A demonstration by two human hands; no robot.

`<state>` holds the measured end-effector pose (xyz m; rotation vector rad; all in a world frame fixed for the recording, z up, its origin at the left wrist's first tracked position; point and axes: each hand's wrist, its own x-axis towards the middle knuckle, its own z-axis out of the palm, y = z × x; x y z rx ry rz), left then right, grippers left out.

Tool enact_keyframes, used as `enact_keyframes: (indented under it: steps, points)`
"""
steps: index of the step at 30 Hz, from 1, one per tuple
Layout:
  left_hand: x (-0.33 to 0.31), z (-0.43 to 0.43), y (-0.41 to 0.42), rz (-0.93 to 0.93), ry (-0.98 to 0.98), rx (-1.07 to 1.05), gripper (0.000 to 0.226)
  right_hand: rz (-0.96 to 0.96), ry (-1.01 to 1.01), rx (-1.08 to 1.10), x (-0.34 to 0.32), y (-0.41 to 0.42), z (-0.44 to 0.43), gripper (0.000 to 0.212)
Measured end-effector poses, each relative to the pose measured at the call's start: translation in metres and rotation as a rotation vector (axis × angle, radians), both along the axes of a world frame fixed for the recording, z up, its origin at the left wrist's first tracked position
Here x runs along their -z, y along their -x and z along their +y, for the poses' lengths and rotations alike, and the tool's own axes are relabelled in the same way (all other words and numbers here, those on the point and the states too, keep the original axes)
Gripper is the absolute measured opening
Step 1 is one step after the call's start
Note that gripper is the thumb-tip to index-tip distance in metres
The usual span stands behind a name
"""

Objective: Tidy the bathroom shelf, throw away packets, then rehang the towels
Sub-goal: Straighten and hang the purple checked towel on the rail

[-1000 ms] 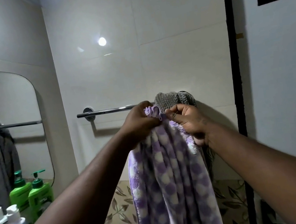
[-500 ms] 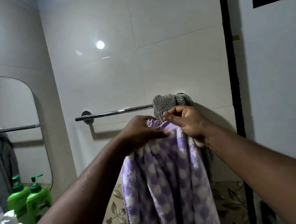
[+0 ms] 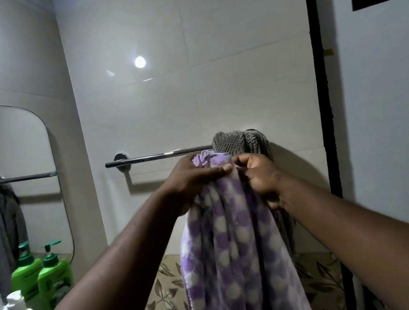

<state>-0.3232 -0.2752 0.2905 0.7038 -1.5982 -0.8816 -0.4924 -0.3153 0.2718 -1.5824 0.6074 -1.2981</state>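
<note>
No legible text — bottle labels blurred.

Left hand (image 3: pixel 195 174) and right hand (image 3: pixel 262 175) grip the bunched top of a purple-and-white checked fleece towel (image 3: pixel 237 256), just below the chrome wall rail (image 3: pixel 158 156); a grey knitted towel (image 3: pixel 241 141) hangs behind.

Green pump bottles (image 3: pixel 53 277) beside mirror (image 3: pixel 8 163)

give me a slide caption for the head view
Both hands bunch a purple checked towel just below the towel rail.
</note>
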Motion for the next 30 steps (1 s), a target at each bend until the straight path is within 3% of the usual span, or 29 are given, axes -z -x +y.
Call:
enact_keyframes:
  steps: [2,3,5,9,11,13,15,18,21,23,27,30]
  points:
    - [-0.001,0.001,0.009,0.016,0.032,-0.066,0.022,-0.005,0.020,0.015,-0.003,-0.011,0.004,0.023]
    - [-0.004,0.002,0.009,0.018,0.040,-0.092,0.016,-0.004,0.031,0.030,-0.003,-0.013,0.005,0.020]
    - [-0.008,0.003,0.003,-0.025,0.059,-0.145,0.024,0.025,0.046,0.090,-0.004,-0.010,0.004,0.005]
    - [-0.012,0.003,-0.014,-0.040,0.070,-0.255,0.025,0.024,-0.008,0.030,-0.009,0.011,-0.004,0.020]
    - [-0.015,0.003,-0.019,0.006,0.064,-0.298,0.021,0.174,-0.013,-0.059,-0.009,0.026,-0.005,0.027]
    - [-0.020,0.002,-0.027,0.076,0.074,-0.362,0.020,0.338,-0.058,-0.175,-0.003,0.038,-0.007,0.046]
    - [-0.020,0.002,-0.032,0.067,0.041,-0.320,0.020,0.367,-0.089,-0.244,0.005,0.043,-0.009,0.045]
    - [-0.011,0.002,-0.027,-0.227,-0.021,-0.152,0.041,0.185,-0.011,-0.155,0.004,0.030,-0.007,0.022]
    - [0.000,0.002,-0.011,-0.501,-0.061,-0.194,0.034,0.072,0.094,-0.062,-0.004,0.011,-0.006,0.015]
    - [0.002,0.000,-0.007,-0.426,-0.048,-0.248,0.016,0.080,0.156,-0.007,-0.008,0.010,-0.004,0.012]
    - [0.000,-0.002,-0.012,-0.004,-0.112,-0.258,0.024,0.179,0.055,-0.142,-0.003,0.038,-0.001,0.019]
    - [-0.002,-0.002,-0.021,0.077,-0.183,-0.166,0.013,0.150,-0.034,-0.191,0.006,0.049,-0.003,0.023]
